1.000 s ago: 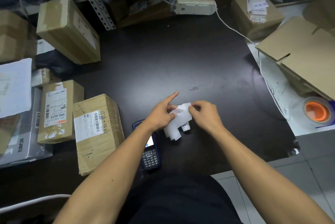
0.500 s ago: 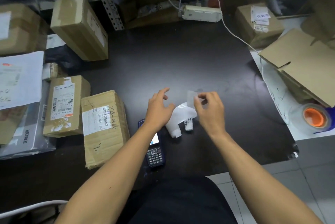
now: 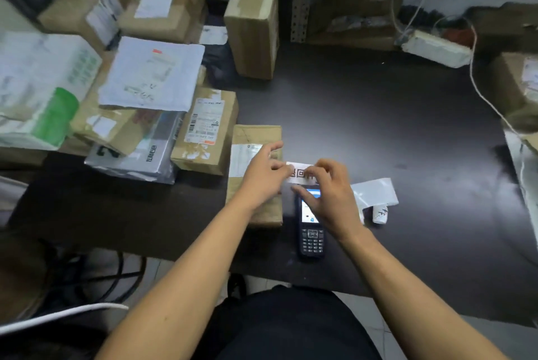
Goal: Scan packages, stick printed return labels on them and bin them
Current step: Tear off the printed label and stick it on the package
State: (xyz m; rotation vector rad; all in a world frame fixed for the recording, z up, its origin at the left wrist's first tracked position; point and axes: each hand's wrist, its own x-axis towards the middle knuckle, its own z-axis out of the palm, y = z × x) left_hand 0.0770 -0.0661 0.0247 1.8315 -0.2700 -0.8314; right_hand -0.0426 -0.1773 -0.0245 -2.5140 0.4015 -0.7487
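Since half a second ago the small white label (image 3: 300,174) has come away from the backing strip (image 3: 374,193) and both hands have carried it leftward, so it now hangs over the top end of the handheld scanner (image 3: 311,227), at the right edge of the brown package (image 3: 256,138) nearest the person. The view has also swung left, bringing more parcels into frame.

The left hand (image 3: 263,177) has a narrow grip, thumb and a finger pinching the label's left end, with the index finger stretched out above the package's own white sticker. The right hand (image 3: 330,195) pinches the label's right end between curled fingers and thumb, covering part of the printed code squares. The label is stretched flat between them; whether it touches the package yet cannot be told.

The scanner lies on the dark tabletop (image 3: 393,115) just right of that package, screen lit, keypad toward the person. The empty backing strip and a small curled roll (image 3: 380,214) lie right of the scanner, beyond the right wrist. Left of the package sits another brown box (image 3: 205,131) with a barcode label, then a grey mailer bag (image 3: 136,156) and stacked parcels.
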